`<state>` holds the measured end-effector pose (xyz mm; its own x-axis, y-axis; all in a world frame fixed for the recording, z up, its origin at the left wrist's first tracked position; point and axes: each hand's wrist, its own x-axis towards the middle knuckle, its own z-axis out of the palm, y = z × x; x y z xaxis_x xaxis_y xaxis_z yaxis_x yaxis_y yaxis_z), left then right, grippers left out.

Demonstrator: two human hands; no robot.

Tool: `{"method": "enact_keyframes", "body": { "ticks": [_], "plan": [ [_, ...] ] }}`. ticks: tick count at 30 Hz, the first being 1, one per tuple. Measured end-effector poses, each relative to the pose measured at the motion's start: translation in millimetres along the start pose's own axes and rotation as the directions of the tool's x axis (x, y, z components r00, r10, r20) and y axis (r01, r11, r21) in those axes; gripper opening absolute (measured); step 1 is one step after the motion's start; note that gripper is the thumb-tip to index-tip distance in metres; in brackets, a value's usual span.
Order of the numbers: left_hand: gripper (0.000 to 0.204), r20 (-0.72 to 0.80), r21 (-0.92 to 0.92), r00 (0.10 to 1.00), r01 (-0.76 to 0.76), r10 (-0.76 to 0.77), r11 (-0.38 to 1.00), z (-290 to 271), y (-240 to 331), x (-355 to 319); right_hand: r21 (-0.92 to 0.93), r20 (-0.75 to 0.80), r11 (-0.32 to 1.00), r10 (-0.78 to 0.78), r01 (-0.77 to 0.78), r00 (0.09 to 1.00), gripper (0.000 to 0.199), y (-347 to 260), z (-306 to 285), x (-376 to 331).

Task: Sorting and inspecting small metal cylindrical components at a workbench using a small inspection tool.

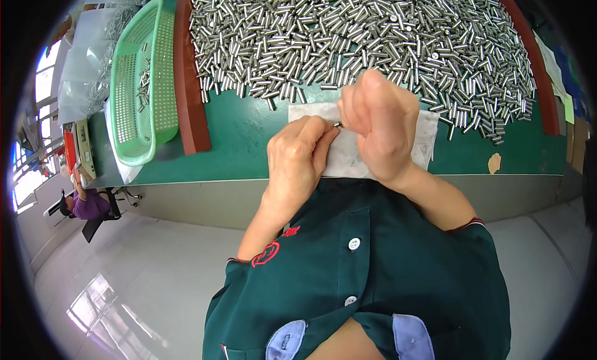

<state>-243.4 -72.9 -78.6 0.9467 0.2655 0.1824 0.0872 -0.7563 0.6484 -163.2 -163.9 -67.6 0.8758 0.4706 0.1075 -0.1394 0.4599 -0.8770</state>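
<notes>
A small metal pin (337, 125) pokes out from the pinched thumb and fingers of my left hand (293, 149), just above a white cloth (341, 159) at the table's near edge. My right hand (385, 126) is raised over the cloth, close to the pin's free end. Its fingers are curled closed, and what they hold, if anything, is hidden. Beyond both hands a wide heap of short, shiny metal pins (367, 33) covers the far part of the green table (242, 133).
Red-brown rails (189, 98) border the heap at left and right. A light green perforated basket (163, 105) with a few pins in it stands left of the left rail. Clear plastic bags (81, 80) lie farther left. A person in purple (90, 204) sits beyond.
</notes>
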Motion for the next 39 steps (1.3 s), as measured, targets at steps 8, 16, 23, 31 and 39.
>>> {"method": "enact_keyframes", "body": {
  "ticks": [8, 16, 23, 31, 39],
  "plan": [
    [0.003, 0.059, -0.595, 0.949, 0.283, -0.311, 0.752, -11, -4, -5, 0.166, -0.019, 0.982, 0.1, -0.095, 0.995, 0.039, -3, -2, 4],
    [0.014, 0.443, -0.897, 0.866, 0.425, -0.234, -0.125, -16, -21, -4, 0.167, -0.017, 0.981, 0.098, -0.094, 0.995, 0.039, -3, 0, 3],
    [0.017, 0.441, -0.898, 0.864, 0.426, -0.243, -0.114, -15, -22, -3, 0.183, 0.002, 0.979, 0.091, -0.089, 0.996, 0.038, -2, -1, 3],
    [0.028, 0.34, -0.939, 0.891, 0.342, -0.3, -0.047, -24, -21, 2, 0.193, -0.003, 0.976, 0.104, -0.101, 0.995, 0.038, -2, -3, 4],
    [0.013, -0.148, 0.129, 0.989, 0.0, 0.019, 0.992, -21, -25, 21, 0.282, 0.007, 0.952, 0.119, -0.116, 0.993, 0.037, -1, -6, 4]
  ]
}}
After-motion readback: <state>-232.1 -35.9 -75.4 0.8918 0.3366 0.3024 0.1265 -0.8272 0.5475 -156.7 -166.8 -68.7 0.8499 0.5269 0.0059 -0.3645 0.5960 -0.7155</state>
